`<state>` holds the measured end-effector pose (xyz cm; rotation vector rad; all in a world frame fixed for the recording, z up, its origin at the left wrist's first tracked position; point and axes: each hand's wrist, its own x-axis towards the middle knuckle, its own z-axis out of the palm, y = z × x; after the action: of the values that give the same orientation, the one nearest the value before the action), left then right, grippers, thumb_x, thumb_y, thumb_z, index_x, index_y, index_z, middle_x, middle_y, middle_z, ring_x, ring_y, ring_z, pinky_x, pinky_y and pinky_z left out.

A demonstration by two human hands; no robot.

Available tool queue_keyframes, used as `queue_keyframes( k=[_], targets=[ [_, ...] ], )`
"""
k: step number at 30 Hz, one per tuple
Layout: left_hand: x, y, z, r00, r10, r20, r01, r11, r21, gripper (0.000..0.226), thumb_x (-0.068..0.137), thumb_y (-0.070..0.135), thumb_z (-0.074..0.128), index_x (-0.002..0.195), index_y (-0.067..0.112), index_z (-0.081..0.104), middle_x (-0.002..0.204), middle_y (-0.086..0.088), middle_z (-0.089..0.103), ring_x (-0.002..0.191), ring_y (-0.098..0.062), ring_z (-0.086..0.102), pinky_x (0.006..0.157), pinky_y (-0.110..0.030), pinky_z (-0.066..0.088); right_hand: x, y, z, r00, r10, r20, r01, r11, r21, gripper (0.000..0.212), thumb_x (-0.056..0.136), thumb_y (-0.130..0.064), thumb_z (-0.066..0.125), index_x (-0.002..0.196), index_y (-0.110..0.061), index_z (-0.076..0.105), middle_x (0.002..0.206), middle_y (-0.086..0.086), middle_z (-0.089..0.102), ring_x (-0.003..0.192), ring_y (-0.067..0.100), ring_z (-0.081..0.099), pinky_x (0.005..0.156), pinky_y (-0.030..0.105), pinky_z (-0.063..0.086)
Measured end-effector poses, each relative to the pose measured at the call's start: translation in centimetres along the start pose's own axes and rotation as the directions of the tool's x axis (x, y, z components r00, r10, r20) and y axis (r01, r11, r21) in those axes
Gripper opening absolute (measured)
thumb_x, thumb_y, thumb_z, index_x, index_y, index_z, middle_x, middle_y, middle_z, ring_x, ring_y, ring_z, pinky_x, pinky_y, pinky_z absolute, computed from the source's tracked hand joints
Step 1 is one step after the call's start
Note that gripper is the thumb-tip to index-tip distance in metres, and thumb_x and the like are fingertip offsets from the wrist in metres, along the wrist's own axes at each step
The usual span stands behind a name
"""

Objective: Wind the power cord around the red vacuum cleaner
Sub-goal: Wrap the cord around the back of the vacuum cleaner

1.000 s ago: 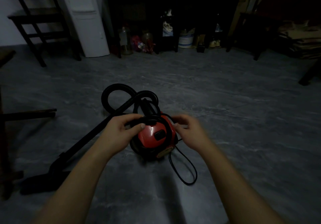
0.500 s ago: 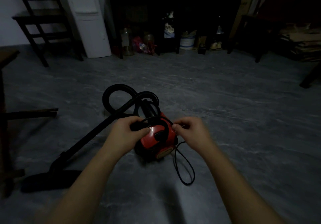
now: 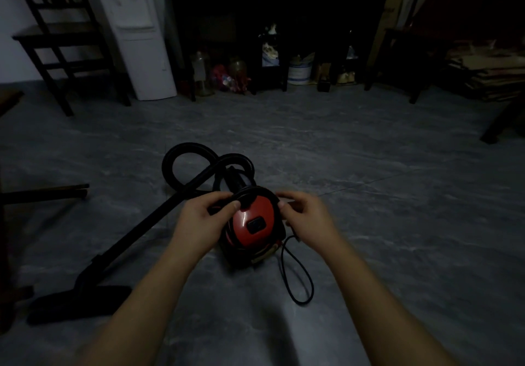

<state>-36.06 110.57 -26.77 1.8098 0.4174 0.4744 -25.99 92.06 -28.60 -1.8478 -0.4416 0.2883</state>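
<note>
Black power cord (image 3: 312,287) has been drawn across the top of the red vacuum cleaner (image 3: 255,223), pinched in the grip of the right hand (image 3: 308,218) and clamped under the curled thumb of the left hand (image 3: 203,219).

Left hand (image 3: 203,220): fingers curled over the power cord (image 3: 301,303), with the thumb pressed onto it on the side facing the other hand. Right hand (image 3: 308,218): fingers curled, thumb and forefinger pinching the cord just opposite the left grip. Both forearms are bare, extended forward and converging toward the two grips. Wrists roughly straight.
</note>
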Motion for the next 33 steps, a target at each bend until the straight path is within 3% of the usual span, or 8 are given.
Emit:
queue_keyframes(
  k=[4,13,16,18,22,27,30,33],
  targets=[
    [-0.1,0.0,0.3,0.999,-0.044,-0.029,0.042,0.998,-0.056,0.011,0.085,0.012,0.074,0.095,0.017,0.076,0.087,0.006,0.076,0.075,0.004,0.070,0.064,-0.006,0.050,-0.4,-0.5,0.1,0.997,0.017,0.077,-0.022,0.997,0.068,0.029,0.103,-0.015,0.047,0.109,-0.004,0.072,0.099,0.007,0.075,0.090,0.009,0.069,0.082,0.021,0.054],
    [-0.2,-0.1,0.5,0.996,-0.082,0.024,0.081,0.997,0.013,0.008,0.083,0.010,0.075,0.088,0.016,0.073,0.079,0.003,0.072,0.064,0.007,0.065,0.057,-0.004,0.047,-0.5,-0.6,-0.1,0.996,-0.050,0.076,0.047,0.998,0.040,0.023,0.098,-0.007,0.056,0.116,-0.005,0.070,0.105,0.009,0.075,0.098,0.016,0.071,0.087,0.025,0.056],
    [0.0,-0.6,0.1,0.990,-0.092,0.107,0.074,0.983,0.168,0.015,0.077,0.014,0.081,0.088,0.017,0.071,0.082,0.000,0.072,0.077,-0.010,0.069,0.072,-0.022,0.056,-0.5,-0.4,-0.6,0.995,-0.066,0.077,0.070,0.996,-0.049,0.023,0.097,-0.010,0.058,0.116,-0.011,0.072,0.107,0.003,0.076,0.098,0.008,0.070,0.085,0.019,0.056],
    [-0.1,-0.7,-0.2,0.980,-0.107,0.167,0.066,0.969,0.237,0.020,0.074,0.016,0.083,0.090,0.018,0.071,0.086,0.001,0.074,0.085,-0.014,0.071,0.083,-0.037,0.058,-0.5,-0.4,-0.8,0.994,-0.065,0.093,0.075,0.991,-0.108,0.024,0.096,-0.012,0.060,0.116,-0.014,0.072,0.107,0.000,0.075,0.100,0.008,0.070,0.090,0.025,0.056],
    [-0.6,-0.5,-0.1,0.957,-0.053,0.284,-0.046,0.943,0.330,0.029,0.073,0.024,0.082,0.099,0.028,0.071,0.094,0.008,0.075,0.091,-0.007,0.070,0.088,-0.039,0.057,-1.0,-0.8,-0.5,0.977,-0.053,0.208,0.097,0.973,-0.208,0.024,0.095,-0.012,0.060,0.112,-0.021,0.074,0.101,-0.008,0.075,0.097,0.006,0.069,0.090,0.030,0.056],
    [-1.0,0.0,0.5,0.946,0.008,0.325,-0.143,0.908,0.394,0.025,0.080,0.022,0.075,0.104,0.027,0.074,0.094,0.006,0.075,0.087,-0.006,0.069,0.082,-0.035,0.058,-1.4,-1.3,1.0,0.950,-0.099,0.295,0.181,0.947,-0.265,0.021,0.094,-0.014,0.060,0.107,-0.024,0.073,0.089,-0.018,0.068,0.085,-0.003,0.063,0.076,0.016,0.047],
    [-0.7,0.4,0.4,0.968,0.038,0.248,-0.127,0.927,0.353,0.009,0.080,0.017,0.075,0.088,0.021,0.075,0.077,0.003,0.072,0.074,-0.014,0.070,0.071,-0.038,0.058,-1.3,-1.6,1.1,0.963,-0.100,0.250,0.152,0.968,-0.201,0.020,0.093,-0.017,0.062,0.108,-0.024,0.073,0.093,-0.013,0.072,0.091,0.003,0.066,0.080,0.024,0.051],
    [-0.7,0.5,0.6,0.976,0.018,0.219,-0.070,0.970,0.233,0.010,0.081,0.010,0.074,0.081,0.019,0.073,0.068,0.000,0.072,0.061,-0.015,0.071,0.059,-0.028,0.055,-1.2,-1.7,0.8,0.974,-0.106,0.201,0.137,0.979,-0.150,0.021,0.088,-0.019,0.068,0.108,-0.025,0.073,0.097,-0.010,0.074,0.095,0.004,0.069,0.087,0.030,0.057]
  ],
)
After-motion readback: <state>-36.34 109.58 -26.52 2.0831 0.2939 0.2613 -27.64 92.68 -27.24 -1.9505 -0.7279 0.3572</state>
